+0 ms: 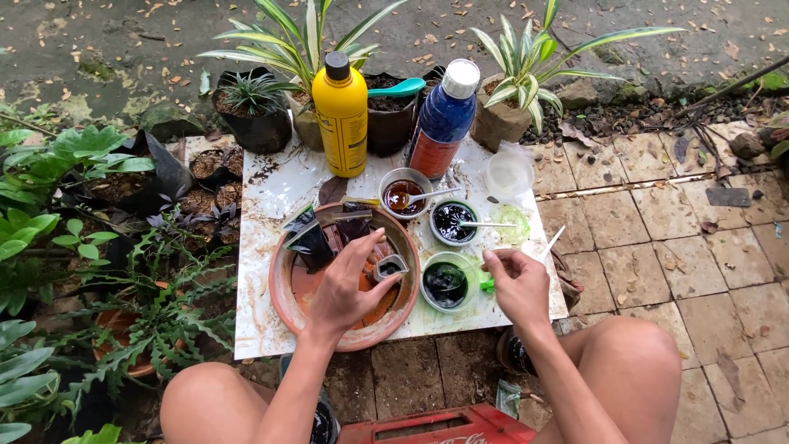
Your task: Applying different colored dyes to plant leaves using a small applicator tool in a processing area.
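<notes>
- Left hand (343,288) reaches into the terracotta dish (283,288), fingers pinching a small cup (388,267) to steady it.
- Right hand (516,284) is closed on a green spoon (486,285) beside the dark-filled bowl (445,282).
- Bottles (342,115) stand at the board's (255,321) far edge, away from the hands.

a stained white board (271,325) on paved ground carries a terracotta dish (283,304), three small cups and two bottles

I sit outdoors in soft daylight. A white board (271,329) lies on worn paving tiles (657,238). Beyond the board runs damp concrete (460,29) strewn with dry leaves; left of it crowd green potted plants (57,189).
</notes>
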